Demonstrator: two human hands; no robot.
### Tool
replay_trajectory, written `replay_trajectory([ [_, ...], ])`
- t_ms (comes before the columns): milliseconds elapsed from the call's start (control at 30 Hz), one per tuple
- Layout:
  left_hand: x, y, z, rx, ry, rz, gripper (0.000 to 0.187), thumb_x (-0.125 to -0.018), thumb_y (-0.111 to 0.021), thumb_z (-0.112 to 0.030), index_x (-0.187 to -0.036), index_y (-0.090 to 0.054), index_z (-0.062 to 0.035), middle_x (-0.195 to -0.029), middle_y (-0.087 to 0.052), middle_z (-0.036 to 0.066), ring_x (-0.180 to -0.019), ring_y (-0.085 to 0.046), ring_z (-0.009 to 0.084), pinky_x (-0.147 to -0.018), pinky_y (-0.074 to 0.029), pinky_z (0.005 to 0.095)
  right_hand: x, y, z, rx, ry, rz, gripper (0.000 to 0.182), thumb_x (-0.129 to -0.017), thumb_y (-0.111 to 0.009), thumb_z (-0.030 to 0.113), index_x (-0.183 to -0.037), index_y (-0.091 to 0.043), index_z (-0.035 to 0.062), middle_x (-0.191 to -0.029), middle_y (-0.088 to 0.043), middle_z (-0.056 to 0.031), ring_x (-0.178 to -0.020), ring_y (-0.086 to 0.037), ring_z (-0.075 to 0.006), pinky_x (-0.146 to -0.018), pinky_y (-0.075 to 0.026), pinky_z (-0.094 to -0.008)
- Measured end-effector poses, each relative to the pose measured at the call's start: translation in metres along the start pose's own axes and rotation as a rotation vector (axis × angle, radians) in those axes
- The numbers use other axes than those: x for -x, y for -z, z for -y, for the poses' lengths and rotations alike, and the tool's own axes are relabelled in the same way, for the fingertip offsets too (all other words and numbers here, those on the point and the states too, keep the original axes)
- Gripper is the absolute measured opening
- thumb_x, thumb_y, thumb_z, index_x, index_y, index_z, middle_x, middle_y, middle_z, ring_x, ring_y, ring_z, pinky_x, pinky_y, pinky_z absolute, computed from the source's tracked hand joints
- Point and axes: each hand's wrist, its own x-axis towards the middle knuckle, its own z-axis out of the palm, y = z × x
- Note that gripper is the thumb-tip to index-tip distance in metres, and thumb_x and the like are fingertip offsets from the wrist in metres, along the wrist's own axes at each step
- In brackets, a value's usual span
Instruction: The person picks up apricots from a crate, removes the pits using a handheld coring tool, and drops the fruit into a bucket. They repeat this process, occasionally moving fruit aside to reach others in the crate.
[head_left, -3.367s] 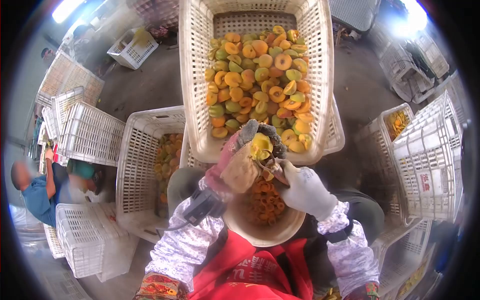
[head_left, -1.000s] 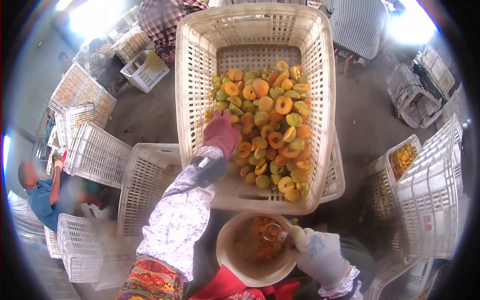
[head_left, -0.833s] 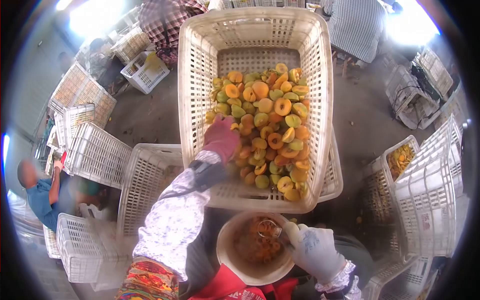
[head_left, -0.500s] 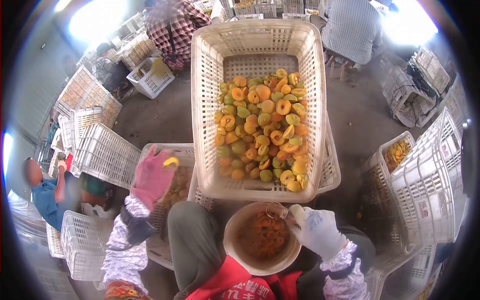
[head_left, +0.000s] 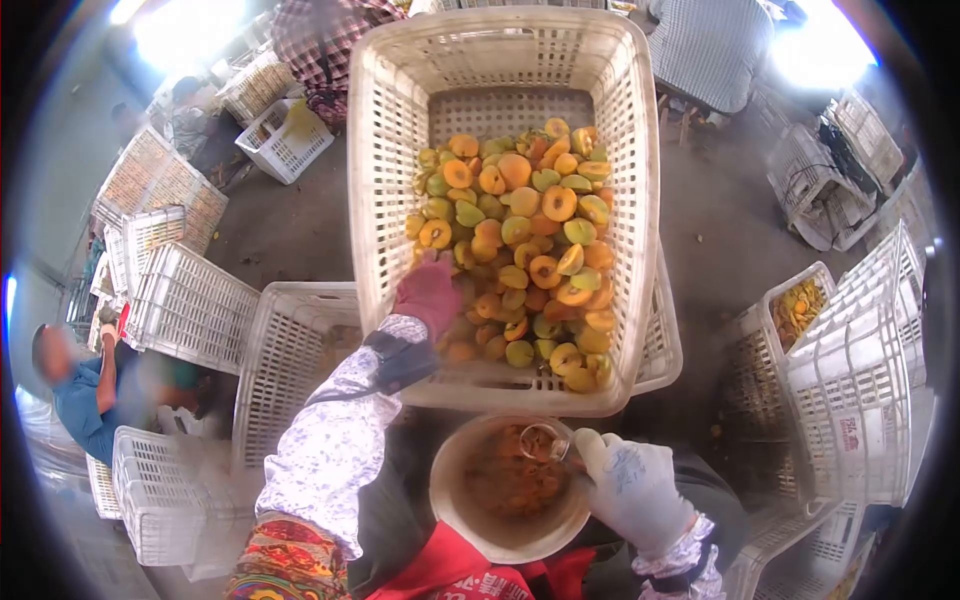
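Observation:
My left hand (head_left: 430,298), in a pink glove, reaches into the large white crate (head_left: 368,200) at its left side, against the orange and green halved fruit (head_left: 515,230). Its fingers are blurred and partly hidden among the fruit. Over the right rim of the round bucket (head_left: 445,510), my right hand (head_left: 625,480) in a white glove is closed on a small tool with a metal ring (head_left: 541,443). Dark orange pieces (head_left: 515,475) lie in the bucket.
Another white crate (head_left: 262,380) stands at the left, below a tilted crate (head_left: 195,305). Stacked crates (head_left: 850,400) fill the right side, one holding fruit (head_left: 797,308). A person in blue (head_left: 85,405) is at the far left; two more people (head_left: 325,40) (head_left: 708,50) are beyond.
My left hand has moved right from above the left crate into the large crate, and the yellow piece it held no longer shows. My right hand stays by the bucket with the ringed tool.

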Motion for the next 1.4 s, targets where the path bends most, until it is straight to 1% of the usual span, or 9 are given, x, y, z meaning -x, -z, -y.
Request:
replay_trajectory([
  [600, 0.025, 0.014, -0.011, 0.027, 0.207, 0.161, 0.069, -0.081, -0.066, -0.031, -0.141, -0.038, -0.0108, -0.138, -0.048, 0.02, -0.121, -0.054, 0.0342, -0.099, -0.045, 0.0439, -0.002, -0.013, -0.003, -0.063, 0.015, -0.118, 0.019, -0.086, -0.062, 0.025, -0.096, -0.055, 0.0103, -0.065, -0.059, -0.0042, -0.055, -0.062, -0.022, -0.046, -0.043, -0.0357],
  [733, 0.034, -0.013, 0.021, 0.468, 0.108, 0.021, 0.062, -0.082, -0.069, -0.021, -0.136, -0.045, -0.0031, -0.125, -0.059, 0.02, -0.117, -0.057, 0.0337, -0.099, -0.046, 0.0402, -0.003, -0.019, -0.003, 0.013, 0.087, -0.263, 0.022, -0.087, -0.063, 0.028, -0.095, -0.055, 0.0098, -0.061, -0.058, -0.0035, -0.053, -0.062, -0.022, -0.045, -0.043, -0.0349],
  [833, 0.034, -0.027, 0.045, 1.741, -0.028, 0.434, 0.04, -0.095, -0.055, -0.012, -0.134, -0.048, -0.0043, -0.119, -0.061, 0.014, -0.101, -0.065, 0.0253, -0.081, -0.057, 0.0392, -0.008, -0.017, 0.0, 0.05, 0.054, -0.302, 0.022, -0.088, -0.064, 0.028, -0.095, -0.055, 0.0094, -0.057, -0.058, -0.0029, -0.05, -0.062, -0.0221, -0.045, -0.044, -0.0343],
  [1033, 0.131, 0.056, -0.043, 2.319, 0.14, 0.546, 0.045, -0.092, -0.061, -0.017, -0.134, -0.047, -0.0044, -0.122, -0.059, 0.015, -0.11, -0.06, 0.0291, -0.094, -0.051, 0.0412, -0.023, -0.022, 0.009, -0.083, -0.064, -0.375, 0.022, -0.087, -0.064, 0.027, -0.094, -0.054, 0.0093, -0.054, -0.059, -0.005, -0.049, -0.063, -0.0249, -0.045, -0.049, -0.0363],
  [1067, 0.138, 0.04, -0.042, 2.325, 0.151, 0.554, 0.045, -0.092, -0.061, -0.017, -0.134, -0.047, -0.0044, -0.122, -0.059, 0.015, -0.11, -0.06, 0.0291, -0.094, -0.051, 0.0412, -0.025, -0.022, 0.013, -0.081, -0.072, -0.365, 0.022, -0.087, -0.064, 0.027, -0.094, -0.054, 0.0093, -0.054, -0.059, -0.005, -0.049, -0.063, -0.0249, -0.045, -0.049, -0.0363],
  [1133, 0.149, 0.028, -0.051, 1.484, -0.35, 0.144, 0.051, -0.088, -0.065, -0.018, -0.134, -0.046, -0.0041, -0.125, -0.057, 0.017, -0.119, -0.054, 0.03, -0.106, -0.041, 0.0402, -0.028, -0.024, 0.02, -0.151, -0.067, -0.318, 0.022, -0.084, -0.068, 0.019, -0.097, -0.057, 0.0051, -0.064, -0.064, -0.0097, -0.059, -0.066, -0.0265, -0.052, -0.051, -0.0347],
  [1167, 0.153, 0.031, -0.045, 0.885, -0.384, 0.231, 0.054, -0.092, -0.063, -0.02, -0.139, -0.041, -0.009, -0.126, -0.055, 0.018, -0.121, -0.051, 0.0333, -0.098, -0.048, 0.038, -0.03, -0.03, 0.02, -0.151, -0.053, -0.329, 0.02, -0.085, -0.067, 0.02, -0.095, -0.057, 0.0051, -0.065, -0.064, -0.0096, -0.06, -0.066, -0.028, -0.053, -0.052, -0.0363],
  [1267, 0.158, 0.043, -0.067, 0.899, -0.603, -0.307, 0.059, -0.087, -0.067, -0.01, -0.139, -0.04, -0.0033, -0.126, -0.055, 0.018, -0.119, -0.053, 0.0309, -0.096, -0.048, 0.0366, -0.035, -0.034, 0.024, -0.123, -0.08, -0.294, 0.021, -0.085, -0.066, 0.021, -0.096, -0.057, 0.0052, -0.068, -0.065, -0.0095, -0.062, -0.066, -0.0288, -0.054, -0.052, -0.0377],
  [1400, 0.155, 0.051, -0.071, 0.971, -0.442, -0.076, 0.056, -0.083, -0.067, 0.0, -0.134, -0.044, 0.0003, -0.121, -0.059, 0.014, -0.109, -0.059, 0.0219, -0.094, -0.049, 0.034, -0.039, -0.031, 0.024, -0.11, -0.138, -0.246, 0.023, -0.085, -0.066, 0.02, -0.1, -0.057, 0.0051, -0.067, -0.065, -0.0107, -0.061, -0.066, -0.0295, -0.054, -0.052, -0.0389],
])
